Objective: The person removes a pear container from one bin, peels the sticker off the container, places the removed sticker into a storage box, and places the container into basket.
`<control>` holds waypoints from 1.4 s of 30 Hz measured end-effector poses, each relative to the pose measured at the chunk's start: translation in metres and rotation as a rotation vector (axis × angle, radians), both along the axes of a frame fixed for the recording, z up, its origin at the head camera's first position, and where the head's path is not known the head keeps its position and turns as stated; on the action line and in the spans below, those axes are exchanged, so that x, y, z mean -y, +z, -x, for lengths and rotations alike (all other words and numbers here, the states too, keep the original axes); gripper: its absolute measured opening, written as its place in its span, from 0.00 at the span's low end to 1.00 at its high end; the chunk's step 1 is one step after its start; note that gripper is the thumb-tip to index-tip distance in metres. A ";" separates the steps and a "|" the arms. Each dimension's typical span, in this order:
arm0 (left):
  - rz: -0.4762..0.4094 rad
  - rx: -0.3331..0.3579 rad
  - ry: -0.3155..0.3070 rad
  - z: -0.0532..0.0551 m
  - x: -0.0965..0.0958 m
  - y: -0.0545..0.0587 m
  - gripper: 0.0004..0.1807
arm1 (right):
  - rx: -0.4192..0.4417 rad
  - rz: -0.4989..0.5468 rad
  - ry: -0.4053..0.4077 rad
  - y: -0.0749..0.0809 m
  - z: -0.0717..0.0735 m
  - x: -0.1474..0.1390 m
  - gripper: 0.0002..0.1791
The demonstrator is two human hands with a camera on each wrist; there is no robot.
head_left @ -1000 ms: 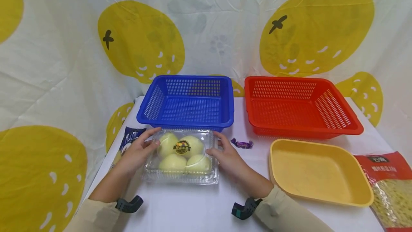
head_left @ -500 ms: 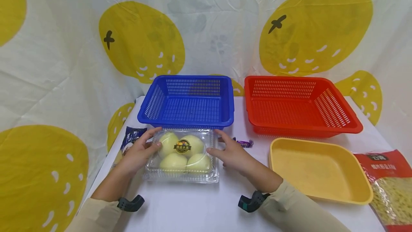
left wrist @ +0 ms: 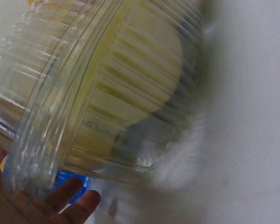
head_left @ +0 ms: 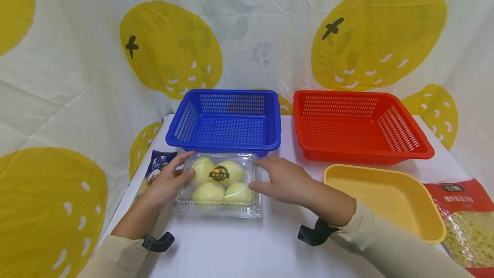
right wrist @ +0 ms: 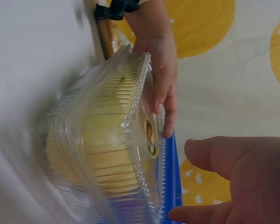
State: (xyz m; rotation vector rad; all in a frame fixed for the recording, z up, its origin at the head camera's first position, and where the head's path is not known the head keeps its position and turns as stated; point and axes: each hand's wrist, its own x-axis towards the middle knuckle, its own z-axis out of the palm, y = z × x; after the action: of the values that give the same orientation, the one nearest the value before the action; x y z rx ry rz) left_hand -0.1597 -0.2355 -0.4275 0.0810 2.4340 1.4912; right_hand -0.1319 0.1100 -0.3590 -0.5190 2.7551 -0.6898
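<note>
On the table [head_left: 227,248], just in front of the blue basket [head_left: 224,146]: clear box [head_left: 218,212] of four pale fruits [head_left: 208,192]. Touched at left by a loose left grip [head_left: 166,184]; flanked at right by a spread right grip [head_left: 288,179], holding nothing. Likely weighty, slick, thin-walled, apt to flex; best taken low on both sides, sparing the lid [head_left: 248,167]. Nearby: red basket [head_left: 366,154], yellow tub [head_left: 378,194], bag [head_left: 467,226] showing pale pieces.

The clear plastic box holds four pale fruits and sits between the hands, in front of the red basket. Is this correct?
Wrong basket: the head view shows the clear plastic box in front of the blue basket. The rest is right.
</note>
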 end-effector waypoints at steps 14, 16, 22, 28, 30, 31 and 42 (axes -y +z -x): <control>-0.020 0.031 0.032 -0.003 -0.004 0.002 0.32 | -0.070 -0.194 0.338 0.025 0.027 0.034 0.34; -0.016 0.039 0.040 -0.003 -0.004 0.002 0.32 | -0.075 -0.210 0.389 0.026 0.032 0.040 0.33; -0.011 0.039 0.039 -0.003 -0.004 0.003 0.32 | -0.066 -0.242 0.467 0.025 0.048 0.054 0.32; -0.003 0.031 0.030 -0.004 -0.005 0.002 0.32 | -0.063 -0.269 0.499 0.021 0.058 0.063 0.30; -0.002 0.030 0.026 -0.004 -0.005 0.001 0.32 | -0.070 -0.274 0.510 0.019 0.060 0.065 0.29; -0.003 0.030 0.025 -0.003 -0.005 0.001 0.32 | -0.073 -0.277 0.513 0.018 0.061 0.066 0.29; -0.021 0.050 0.034 -0.004 -0.004 0.002 0.32 | -0.153 -0.196 0.411 0.000 0.061 0.080 0.14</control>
State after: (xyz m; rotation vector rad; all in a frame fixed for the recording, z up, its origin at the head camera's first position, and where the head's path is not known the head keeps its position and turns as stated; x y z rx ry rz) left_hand -0.1558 -0.2317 -0.4254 0.0074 2.3922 1.5150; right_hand -0.1929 0.0302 -0.3586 -1.0866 2.6803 -0.2903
